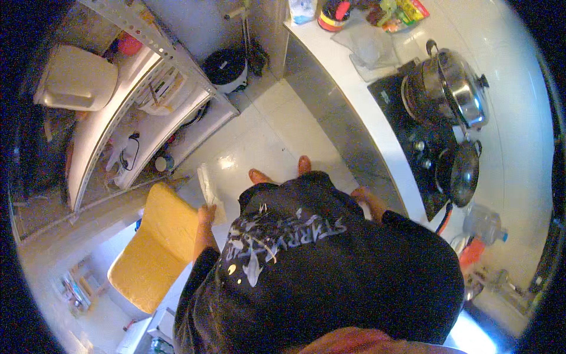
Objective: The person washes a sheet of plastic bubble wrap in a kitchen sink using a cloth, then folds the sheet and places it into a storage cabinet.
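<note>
My left hand hangs at my left side with its fingers closed on a long whitish packet, perhaps a plastic bag. The packet reaches forward and down over the tiled floor. Beside that hand is a yellow chair. On the other side, my right hand hangs by my hip, near the front of the counter. A small white thing shows at its palm, too little of it visible to name or to tell whether it is gripped.
A metal shelf rack lines the left. The white counter curves along the right, with a black stove, a steel pot and a dark frying pan. A black-lidded bin stands in the far corner.
</note>
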The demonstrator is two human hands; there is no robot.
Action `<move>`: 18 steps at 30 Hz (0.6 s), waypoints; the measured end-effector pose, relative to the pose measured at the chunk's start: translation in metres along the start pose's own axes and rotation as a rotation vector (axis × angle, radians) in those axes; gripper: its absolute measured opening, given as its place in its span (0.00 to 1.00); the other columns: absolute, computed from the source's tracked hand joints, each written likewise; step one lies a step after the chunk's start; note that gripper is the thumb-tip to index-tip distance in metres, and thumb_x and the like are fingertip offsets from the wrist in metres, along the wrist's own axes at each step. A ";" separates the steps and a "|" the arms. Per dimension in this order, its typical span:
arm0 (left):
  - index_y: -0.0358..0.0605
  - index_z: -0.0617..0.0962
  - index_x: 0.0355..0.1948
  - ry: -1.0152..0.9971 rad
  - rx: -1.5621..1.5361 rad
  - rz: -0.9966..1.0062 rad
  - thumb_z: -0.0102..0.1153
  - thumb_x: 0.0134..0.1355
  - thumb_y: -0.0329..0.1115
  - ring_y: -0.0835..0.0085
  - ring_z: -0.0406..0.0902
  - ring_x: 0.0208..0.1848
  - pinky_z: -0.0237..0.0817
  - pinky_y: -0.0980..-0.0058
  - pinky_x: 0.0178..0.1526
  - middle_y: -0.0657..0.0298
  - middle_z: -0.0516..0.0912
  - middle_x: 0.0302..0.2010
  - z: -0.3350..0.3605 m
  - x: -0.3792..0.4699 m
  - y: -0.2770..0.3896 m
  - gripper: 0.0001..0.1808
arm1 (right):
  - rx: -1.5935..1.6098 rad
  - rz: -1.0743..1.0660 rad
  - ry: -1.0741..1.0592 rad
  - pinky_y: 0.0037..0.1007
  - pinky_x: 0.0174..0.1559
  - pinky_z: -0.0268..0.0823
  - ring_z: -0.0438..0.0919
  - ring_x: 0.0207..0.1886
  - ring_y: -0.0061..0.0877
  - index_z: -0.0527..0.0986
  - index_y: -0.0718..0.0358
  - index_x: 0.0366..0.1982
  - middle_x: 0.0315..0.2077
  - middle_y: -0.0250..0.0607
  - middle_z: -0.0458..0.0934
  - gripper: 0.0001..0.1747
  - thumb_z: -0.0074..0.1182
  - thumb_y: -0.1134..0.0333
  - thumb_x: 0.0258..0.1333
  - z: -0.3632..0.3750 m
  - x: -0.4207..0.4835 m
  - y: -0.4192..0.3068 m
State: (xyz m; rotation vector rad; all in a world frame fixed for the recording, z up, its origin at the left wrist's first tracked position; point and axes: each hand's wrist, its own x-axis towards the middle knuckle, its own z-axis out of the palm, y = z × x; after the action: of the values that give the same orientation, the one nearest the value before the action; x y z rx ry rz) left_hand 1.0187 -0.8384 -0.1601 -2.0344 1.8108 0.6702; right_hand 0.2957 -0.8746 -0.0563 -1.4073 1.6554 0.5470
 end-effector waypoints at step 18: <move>0.40 0.79 0.38 -0.600 0.141 -0.235 0.59 0.47 0.47 0.61 0.75 0.46 0.66 0.69 0.46 0.53 0.78 0.42 -0.073 -0.013 0.006 0.23 | 0.028 -0.362 0.118 0.29 0.34 0.67 0.75 0.31 0.32 0.75 0.64 0.30 0.27 0.42 0.76 0.18 0.46 0.55 0.52 -0.059 0.047 -0.090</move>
State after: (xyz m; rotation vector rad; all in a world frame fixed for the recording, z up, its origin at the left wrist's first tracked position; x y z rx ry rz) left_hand 1.0207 -0.8677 -0.0917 -1.6749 1.2180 0.9260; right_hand 0.3623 -0.9712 -0.0467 -1.6964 1.4428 0.2364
